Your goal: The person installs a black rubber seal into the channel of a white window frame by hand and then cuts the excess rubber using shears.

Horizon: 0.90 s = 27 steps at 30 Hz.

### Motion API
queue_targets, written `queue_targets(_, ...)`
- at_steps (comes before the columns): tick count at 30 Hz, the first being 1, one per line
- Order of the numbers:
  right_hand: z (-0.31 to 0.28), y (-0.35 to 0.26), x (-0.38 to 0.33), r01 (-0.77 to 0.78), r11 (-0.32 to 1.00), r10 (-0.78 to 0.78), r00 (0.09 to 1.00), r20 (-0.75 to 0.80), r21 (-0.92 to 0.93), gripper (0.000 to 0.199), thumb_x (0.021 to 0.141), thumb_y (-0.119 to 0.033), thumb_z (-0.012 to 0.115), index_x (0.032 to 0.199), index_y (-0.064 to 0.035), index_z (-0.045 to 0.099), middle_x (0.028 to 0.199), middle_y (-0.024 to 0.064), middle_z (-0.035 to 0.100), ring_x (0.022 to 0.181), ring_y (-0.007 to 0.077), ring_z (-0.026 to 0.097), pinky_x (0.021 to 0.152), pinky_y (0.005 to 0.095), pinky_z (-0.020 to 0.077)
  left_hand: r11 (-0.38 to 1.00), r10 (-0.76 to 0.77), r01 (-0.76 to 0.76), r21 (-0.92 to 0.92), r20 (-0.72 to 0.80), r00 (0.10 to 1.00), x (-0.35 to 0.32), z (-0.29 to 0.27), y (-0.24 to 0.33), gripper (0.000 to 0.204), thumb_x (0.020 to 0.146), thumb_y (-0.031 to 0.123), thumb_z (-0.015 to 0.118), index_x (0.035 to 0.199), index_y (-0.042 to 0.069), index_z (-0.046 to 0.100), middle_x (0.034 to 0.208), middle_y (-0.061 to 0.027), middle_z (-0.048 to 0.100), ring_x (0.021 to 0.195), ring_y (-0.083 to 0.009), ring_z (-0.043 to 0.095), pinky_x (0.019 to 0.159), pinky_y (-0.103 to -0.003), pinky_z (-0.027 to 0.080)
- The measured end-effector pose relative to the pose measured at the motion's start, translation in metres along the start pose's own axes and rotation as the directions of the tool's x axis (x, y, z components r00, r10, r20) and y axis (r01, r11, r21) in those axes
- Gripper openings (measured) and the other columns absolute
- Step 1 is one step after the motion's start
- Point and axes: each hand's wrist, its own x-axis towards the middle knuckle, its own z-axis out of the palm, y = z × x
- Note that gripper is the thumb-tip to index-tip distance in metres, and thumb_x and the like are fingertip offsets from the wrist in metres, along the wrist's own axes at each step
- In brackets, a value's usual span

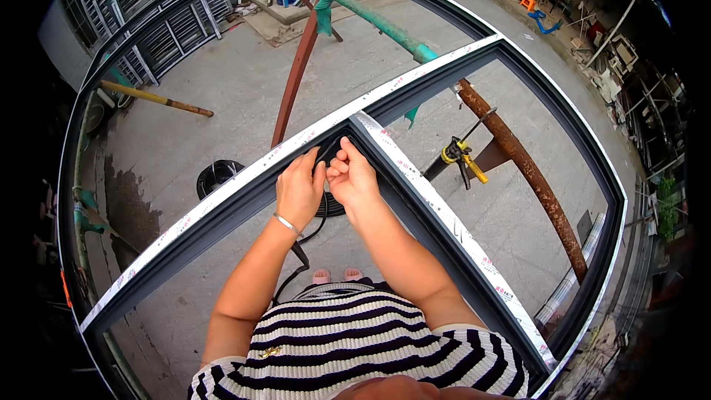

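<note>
A large window frame [422, 76] with white film on its bars and dark grooved inner edges lies in front of me. Both hands meet at an inner corner where two bars join. My left hand [298, 191] is closed, fingertips pinched against a thin black rubber strip [324, 224] at the groove. My right hand [352, 179] is closed too, thumb and curled fingers gripping the strip close to the corner. From the hands the strip hangs toward the ground and my body. Part of a black coil [333, 205] shows below, between my forearms. The fingers hide most of the gripped length.
A green pipe [378, 21] and a rusty pipe [529, 167] support the frame. A yellow-handled tool like a caulking gun [461, 155] is near the rusty pipe. A black bag-like object [217, 176] lies left; metal grilles [159, 26] stand far left.
</note>
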Motion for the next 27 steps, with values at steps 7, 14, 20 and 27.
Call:
queue_targets(7,-0.001,0.001,-0.002,-0.034,0.999,0.033,0.999,0.014,0.042,0.015,0.1,-0.018,0.068,0.09,-0.012,0.059,0.072,-0.0018,0.054,0.054,0.0084,0.044,0.051,0.0243,0.036,1.0,-0.009,0.009,0.013,0.012,1.0,-0.003,-0.004,0.006,0.032,0.092,0.011,0.068,0.121,-0.002,0.068,0.096,-0.0228,0.071,0.084,-0.0421,0.069,0.074,-0.047,0.055)
queue_targets(14,-0.007,0.003,-0.02,0.091,0.996,-0.09,0.996,0.022,-0.022,0.01,0.102,-0.015,0.064,0.111,-0.0095,0.064,0.074,-0.0011,0.055,0.055,0.0084,0.043,0.054,0.0255,0.0374,0.995,-0.097,0.099,-0.03,0.067,0.993,0.008,-0.003,0.017,0.036,0.092,0.016,0.071,0.12,-0.005,0.066,0.105,-0.0269,0.072,0.094,-0.0441,0.07,0.082,-0.046,0.056)
queue_targets(20,-0.029,0.007,-0.046,0.122,0.98,-0.108,0.989,0.098,-0.159,0.022,0.103,-0.014,0.062,0.124,-0.0086,0.064,0.072,-0.0007,0.056,0.054,0.0082,0.046,0.053,0.0256,0.0391,0.98,-0.19,0.192,-0.043,0.054,0.98,0.013,0.007,0.026,0.038,0.092,0.02,0.073,0.119,-0.006,0.065,0.102,-0.0251,0.074,0.092,-0.0372,0.073,0.08,-0.041,0.056)
queue_targets(27,-0.085,0.026,-0.065,0.082,0.941,-0.044,0.992,0.121,-0.328,0.019,0.103,-0.013,0.06,0.117,-0.001,0.065,0.07,0.0002,0.057,0.052,0.0077,0.046,0.047,0.0223,0.0376,0.931,-0.34,0.353,-0.088,0.135,0.931,0.019,0.013,0.044,0.041,0.095,0.027,0.067,0.123,-0.003,0.066,0.11,-0.0245,0.073,0.104,-0.0418,0.07,0.09,-0.044,0.054)
